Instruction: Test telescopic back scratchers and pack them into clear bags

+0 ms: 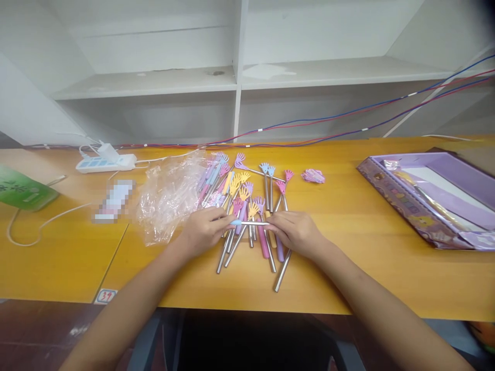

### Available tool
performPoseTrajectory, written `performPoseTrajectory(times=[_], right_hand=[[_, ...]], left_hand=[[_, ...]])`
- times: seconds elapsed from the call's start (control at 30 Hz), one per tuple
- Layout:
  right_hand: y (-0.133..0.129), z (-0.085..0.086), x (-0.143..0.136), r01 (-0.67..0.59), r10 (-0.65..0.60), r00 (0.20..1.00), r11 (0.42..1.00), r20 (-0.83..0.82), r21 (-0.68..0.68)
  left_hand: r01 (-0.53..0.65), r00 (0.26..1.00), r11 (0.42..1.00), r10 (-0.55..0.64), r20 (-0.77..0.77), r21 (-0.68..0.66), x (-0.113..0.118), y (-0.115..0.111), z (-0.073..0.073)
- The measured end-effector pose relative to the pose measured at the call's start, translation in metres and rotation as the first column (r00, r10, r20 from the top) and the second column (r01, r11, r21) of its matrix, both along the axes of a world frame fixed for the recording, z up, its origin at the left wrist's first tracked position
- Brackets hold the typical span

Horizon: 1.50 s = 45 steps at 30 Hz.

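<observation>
A thin metal rod (253,223) with a light blue handle end (236,222) is held level between my two hands. My left hand (207,226) is closed around the blue end, and my right hand (296,232) pinches the rod's other end. Beneath and around them lies a loose pile of metal rods, several with small hand-shaped heads in yellow (243,194), pink (288,175), purple and blue (271,170). Pink (263,243) and purple handles are among them. One bare silver rod (282,271) points toward the table's front edge.
Crumpled clear plastic (166,201) lies left of the pile. Further left are a blurred item (115,201), a white power strip (104,163), cables and a green package (25,190). A small pink wrapper (313,175) and an open purple box (410,206) are to the right.
</observation>
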State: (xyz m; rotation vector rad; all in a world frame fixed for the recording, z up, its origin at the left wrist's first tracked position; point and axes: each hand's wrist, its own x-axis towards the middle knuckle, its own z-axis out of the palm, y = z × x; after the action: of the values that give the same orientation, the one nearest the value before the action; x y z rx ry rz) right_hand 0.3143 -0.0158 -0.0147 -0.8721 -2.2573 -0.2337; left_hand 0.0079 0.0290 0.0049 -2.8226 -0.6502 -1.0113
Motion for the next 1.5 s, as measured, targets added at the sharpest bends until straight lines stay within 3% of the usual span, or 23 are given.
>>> performPoseTrajectory(times=[0.43,1.0,1.5], right_hand=[[-0.003,-0.008,-0.004,0.007,-0.007,1.0,0.999,-0.005,-0.036],[-0.007,-0.002,-0.014,-0.023,0.023,0.999,1.0,-0.022,0.015],[-0.01,-0.011,-0.017,-0.052,0.048,0.997,0.997,-0.062,-0.062]], left_hand=[[-0.015,1.0,0.999,0.015,0.008,-0.047,0.005,-0.007,-0.007],[-0.036,0.999,0.997,0.036,0.002,-0.069,0.011,-0.017,-0.008],[-0.051,0.998,0.996,0.049,-0.029,-0.073,0.013,-0.023,-0.01]])
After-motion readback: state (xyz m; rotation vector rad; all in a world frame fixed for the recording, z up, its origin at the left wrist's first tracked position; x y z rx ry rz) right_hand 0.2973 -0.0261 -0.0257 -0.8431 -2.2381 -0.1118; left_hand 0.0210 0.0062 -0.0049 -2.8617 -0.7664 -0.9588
